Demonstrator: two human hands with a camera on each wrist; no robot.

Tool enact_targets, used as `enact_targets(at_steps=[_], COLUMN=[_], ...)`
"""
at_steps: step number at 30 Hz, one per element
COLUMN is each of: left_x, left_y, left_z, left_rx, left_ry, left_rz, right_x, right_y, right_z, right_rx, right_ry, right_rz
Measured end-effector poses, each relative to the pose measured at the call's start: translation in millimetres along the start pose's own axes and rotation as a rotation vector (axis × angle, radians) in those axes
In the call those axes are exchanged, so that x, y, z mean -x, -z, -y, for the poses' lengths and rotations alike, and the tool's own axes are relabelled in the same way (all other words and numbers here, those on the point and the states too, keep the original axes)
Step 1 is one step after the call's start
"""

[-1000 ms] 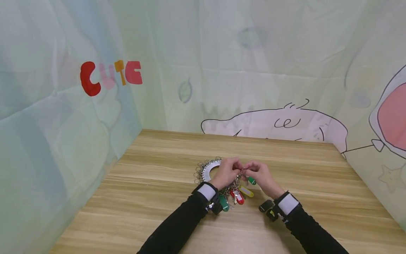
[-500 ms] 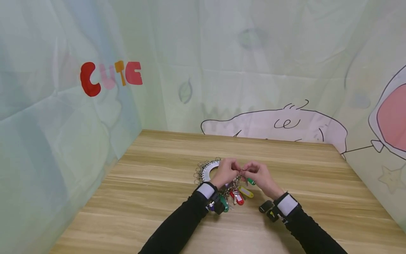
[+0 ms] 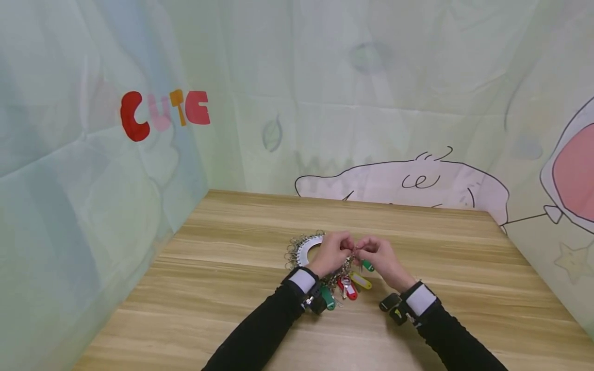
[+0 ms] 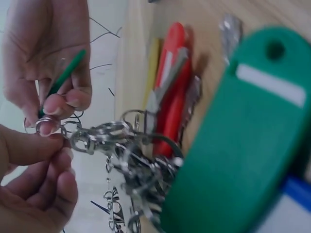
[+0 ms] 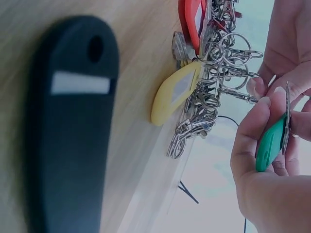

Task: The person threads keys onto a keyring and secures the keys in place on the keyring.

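Note:
My left hand (image 3: 331, 253) and right hand (image 3: 380, 258) meet fingertip to fingertip above the table. In the left wrist view, the left thumb and finger pinch a small metal clasp on a short chain (image 4: 82, 138). The right fingertips pinch a split key ring (image 4: 44, 124) right against it. From this ring hang a green key tag (image 5: 272, 143) and a key (image 5: 286, 116), under the right palm. The chain belongs to a white round key holder (image 3: 302, 251) edged with metal clasps, which the left hand partly covers.
Red (image 3: 349, 289), yellow (image 3: 360, 280) and green key tags (image 3: 327, 298) with keys lie on the wooden table (image 3: 223, 288) in front of the holder. A black key tag (image 5: 73, 145) lies near the right wrist. Printed cloth (image 3: 260, 77) stands behind the table.
Both hands stay in nearly the same place, fingertips together. The left wrist shifts only slightly; a purple tag glimpsed beside it half a second ago is hidden in the head view now.

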State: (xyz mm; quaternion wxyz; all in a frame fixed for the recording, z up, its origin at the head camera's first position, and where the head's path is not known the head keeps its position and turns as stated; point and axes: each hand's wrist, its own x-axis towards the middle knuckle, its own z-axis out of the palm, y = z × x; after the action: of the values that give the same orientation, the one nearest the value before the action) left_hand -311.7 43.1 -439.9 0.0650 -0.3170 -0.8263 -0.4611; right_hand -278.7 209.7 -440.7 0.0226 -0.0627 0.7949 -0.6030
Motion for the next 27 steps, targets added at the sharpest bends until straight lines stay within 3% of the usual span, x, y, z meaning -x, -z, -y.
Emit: enact_targets(at_steps=[10, 13, 16, 20, 24, 27], left_x=[-1.3, -0.8, 0.1, 1.0, 0.6, -0.5], left_y=[0.8, 1.3, 0.3, -1.9, -2.5, -1.5], left_z=[-0.3, -2.3, -3.2, -2.8, -1.8, -2.0], left_rx=[0.101, 0.061, -0.007, -0.079, -0.071, -0.021], left_ry=[0.16, 0.12, 0.029, -0.052, -0.039, 0.024], left_rz=[0.013, 0.032, 0.037, 0.007, -0.006, 0.005], right_x=[1.4, 1.4, 1.7, 1.9, 1.8, 1.8], right_y=[-0.6, -0.4, 0.3, 1.1, 1.4, 1.6], right_z=[-1.6, -0.3, 1.0, 1.1, 0.5, 0.2], right_rx=[0.0, 0.006, 0.001, -0.016, -0.024, -0.012], right_ry=[0.035, 0.021, -0.001, -0.019, -0.012, 0.005], right_rz=[0.014, 0.007, -0.002, -0.003, 0.006, 0.015])
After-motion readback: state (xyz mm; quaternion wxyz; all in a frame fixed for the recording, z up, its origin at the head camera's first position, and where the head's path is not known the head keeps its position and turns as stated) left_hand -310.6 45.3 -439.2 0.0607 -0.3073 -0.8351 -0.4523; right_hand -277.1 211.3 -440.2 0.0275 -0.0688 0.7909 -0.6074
